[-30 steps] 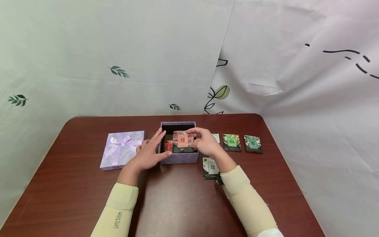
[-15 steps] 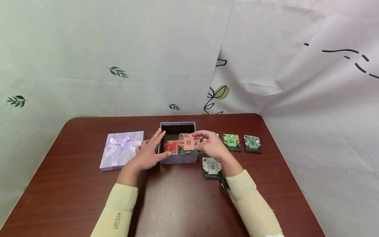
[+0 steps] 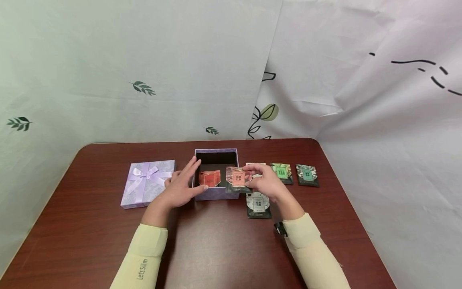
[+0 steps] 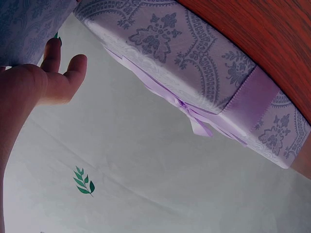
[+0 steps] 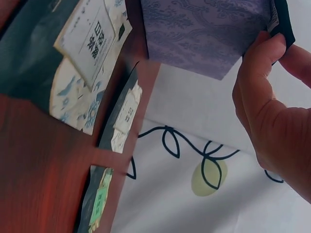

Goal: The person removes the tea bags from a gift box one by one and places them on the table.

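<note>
In the head view my right hand pinches a tea sachet with a pink-orange label by its right edge, over the right front rim of a lilac patterned gift box. The sachet's dark edge shows between thumb and finger in the right wrist view. Inside the open box lies another sachet with a red label. My left hand rests along the box's left wall, fingers extended and thumb at the front rim. That hand's fingers touch the box's outer side in the left wrist view.
Left of the box lies its lid with a ribbon bow. To the right are a white-label sachet, another pale sachet partly behind my right hand, a green one and a teal-label one. A patterned curtain hangs behind the table.
My right hand has moved the pink-label sachet rightward from over the box's middle to its right front edge, uncovering the red-label sachet. The left hand has stayed put.
</note>
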`<state>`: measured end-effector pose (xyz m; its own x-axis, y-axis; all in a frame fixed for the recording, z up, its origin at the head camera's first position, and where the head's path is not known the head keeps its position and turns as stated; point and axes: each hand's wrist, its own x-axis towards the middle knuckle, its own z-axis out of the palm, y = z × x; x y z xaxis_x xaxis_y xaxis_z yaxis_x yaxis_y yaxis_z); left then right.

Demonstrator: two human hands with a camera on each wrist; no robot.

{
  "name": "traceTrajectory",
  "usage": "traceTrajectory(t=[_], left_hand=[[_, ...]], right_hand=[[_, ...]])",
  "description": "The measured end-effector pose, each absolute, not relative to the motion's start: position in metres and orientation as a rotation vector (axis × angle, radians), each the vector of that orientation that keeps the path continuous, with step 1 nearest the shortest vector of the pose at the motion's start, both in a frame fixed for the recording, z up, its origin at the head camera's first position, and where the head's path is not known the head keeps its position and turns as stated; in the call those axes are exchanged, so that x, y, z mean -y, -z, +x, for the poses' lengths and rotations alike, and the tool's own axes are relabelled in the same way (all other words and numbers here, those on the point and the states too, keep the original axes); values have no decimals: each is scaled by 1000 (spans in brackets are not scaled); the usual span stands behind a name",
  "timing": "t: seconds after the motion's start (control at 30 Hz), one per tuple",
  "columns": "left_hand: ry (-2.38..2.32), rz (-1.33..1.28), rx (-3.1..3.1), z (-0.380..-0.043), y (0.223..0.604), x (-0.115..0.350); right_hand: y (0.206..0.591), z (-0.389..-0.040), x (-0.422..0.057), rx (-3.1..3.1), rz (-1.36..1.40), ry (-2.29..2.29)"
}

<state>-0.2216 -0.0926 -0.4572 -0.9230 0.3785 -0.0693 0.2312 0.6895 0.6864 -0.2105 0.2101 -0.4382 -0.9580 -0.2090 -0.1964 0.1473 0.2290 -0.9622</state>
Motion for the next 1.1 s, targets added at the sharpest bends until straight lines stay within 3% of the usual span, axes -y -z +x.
traceTrajectory(t=[1.1], left_hand=[[-1053,487,-2678,-222,458,93]], right_hand=[[454,-179,-276,-2252,14,1818]])
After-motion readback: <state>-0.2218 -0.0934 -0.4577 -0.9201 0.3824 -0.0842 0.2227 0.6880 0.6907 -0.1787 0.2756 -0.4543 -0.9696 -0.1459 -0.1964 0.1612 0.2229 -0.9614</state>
